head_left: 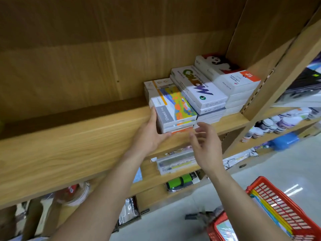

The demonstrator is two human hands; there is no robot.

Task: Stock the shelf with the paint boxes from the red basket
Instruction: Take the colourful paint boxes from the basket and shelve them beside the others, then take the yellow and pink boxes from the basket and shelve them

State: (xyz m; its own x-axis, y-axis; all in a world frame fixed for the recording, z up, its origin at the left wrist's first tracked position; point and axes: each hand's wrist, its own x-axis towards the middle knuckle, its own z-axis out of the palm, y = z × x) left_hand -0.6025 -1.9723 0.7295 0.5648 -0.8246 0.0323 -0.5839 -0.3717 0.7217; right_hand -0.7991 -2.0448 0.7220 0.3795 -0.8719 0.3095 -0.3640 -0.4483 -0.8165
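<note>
Two hands up, left hand (150, 134) and right hand (206, 146); three stacks of paint boxes (175, 108) on the shelf (73, 136); one red basket (278, 207), lower right.

Readable print on the shelf's paint boxes

I read "Dmast" on the grey band of the colourful box (173, 110) at the shelf's front edge, "WATER COLOUR" on the white box (199, 84) topping the middle stack, and "WATER COLOUR" again on the panda box (229, 73) by the shelf's right upright; smaller print is illegible.
</note>
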